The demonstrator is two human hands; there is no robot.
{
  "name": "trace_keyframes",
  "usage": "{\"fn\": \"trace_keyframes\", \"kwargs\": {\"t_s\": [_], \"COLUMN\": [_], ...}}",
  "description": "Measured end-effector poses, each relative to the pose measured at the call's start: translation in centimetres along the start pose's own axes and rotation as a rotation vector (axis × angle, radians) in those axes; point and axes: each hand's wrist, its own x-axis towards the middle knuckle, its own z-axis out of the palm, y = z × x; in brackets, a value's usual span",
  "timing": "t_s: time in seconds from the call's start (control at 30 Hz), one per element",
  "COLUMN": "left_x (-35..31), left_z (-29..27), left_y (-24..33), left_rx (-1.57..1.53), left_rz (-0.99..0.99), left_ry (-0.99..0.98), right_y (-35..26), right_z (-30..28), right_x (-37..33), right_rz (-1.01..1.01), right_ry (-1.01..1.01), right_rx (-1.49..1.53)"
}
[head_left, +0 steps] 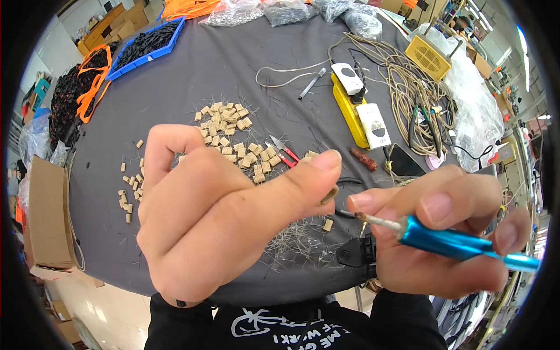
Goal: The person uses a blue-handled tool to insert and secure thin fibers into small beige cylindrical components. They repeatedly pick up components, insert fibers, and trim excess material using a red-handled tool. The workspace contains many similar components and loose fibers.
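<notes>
Fingers (326,166) of the left hand (216,216) are curled nearly shut, thumb pressed toward the forefinger, pinching a small tan block-shaped piece (330,194) that peeks out just under the thumb tip. The right hand (443,233) is closed around a slim blue metal pen-shaped tool (455,242), thumb and forefinger clamped on its barrel, its pale narrow tip (373,220) pointing left and ending just beside the tan piece; whether they touch I cannot tell. Both hands hover above the near edge of a round grey cloth-covered worktop (192,76). Under and beyond them lies a scatter of matching small tan blocks (233,137), with thin wire clippings (297,239) strewn near the edge. A pair of small red-handled snips (284,151) rests beside the blocks. Farther right sit a yellow power strip (350,114) with white adapters plugged in, a dark phone (405,160), and a coil of beige cable (408,93). At the far left stands a blue plastic tray of black parts (146,42), and clear plastic bags (280,11) line the far rim.
</notes>
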Motion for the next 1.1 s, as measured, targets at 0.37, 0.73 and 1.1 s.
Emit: {"fn": "trace_keyframes", "kwargs": {"t_s": [0.37, 0.73, 1.1], "left_x": [-0.1, 0.0, 0.1], "left_z": [-0.1, 0.0, -0.1], "left_y": [1.1, 1.5, 1.3], "left_rx": [0.086, 0.098, 0.119], "left_rz": [-0.088, -0.129, -0.089], "left_ry": [-0.021, -0.035, -0.060], "right_y": [-0.1, -0.2, -0.5], "right_z": [0.4, 0.9, 0.8], "right_x": [-0.4, -0.6, -0.4], "right_rz": [0.002, 0.078, 0.101], "right_ry": [-0.039, -0.008, -0.030], "right_rx": [-0.208, -0.172, -0.201]}}
